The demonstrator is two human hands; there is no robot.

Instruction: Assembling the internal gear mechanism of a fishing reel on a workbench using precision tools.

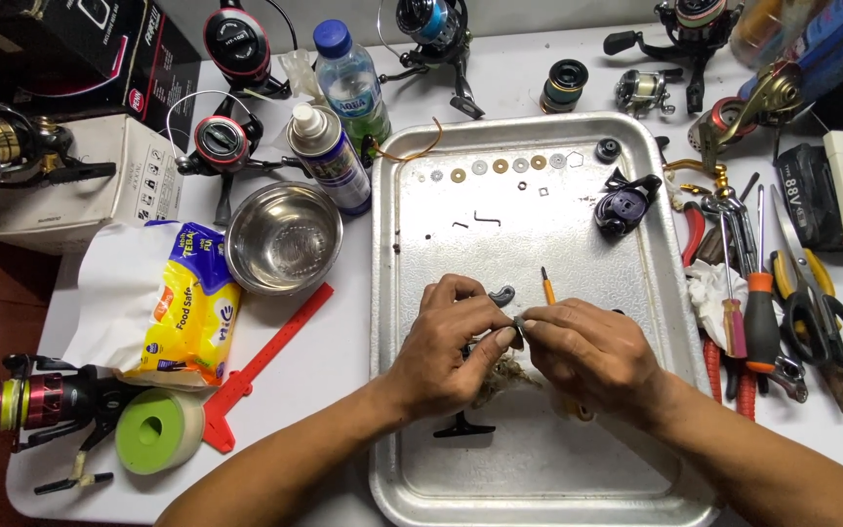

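Both hands over the metal tray [412, 293], near its middle. Left hand [446, 342] pinches a small dark part [509, 337] btwn thumb and forefinger; right hand [587, 346] pressed together on the same part from the other side, fingertips touching it. An orange-handled tool [547, 285] sticks up just behind my right knuckles; can't tell if it's in that grip or lying on the tray, view too tight. Tuft of fibrous wad [509, 376] sits under the hands, black T-shaped piece [462, 427] on the tray below my left wrist. Row of washers [500, 167] laid out along the tray's far edge, black housing [622, 207] to their right. Notes for doing this well: keep part low over tray so a drop stays inside the rim; hold left steady, let right do the fine work; light pressure, small piece likely slips if squeezed. Leave washer row undisturbed, order prob. matters. Steel bowl [283, 237] and spray can [329, 156] sit left on the surface, w/in reach.
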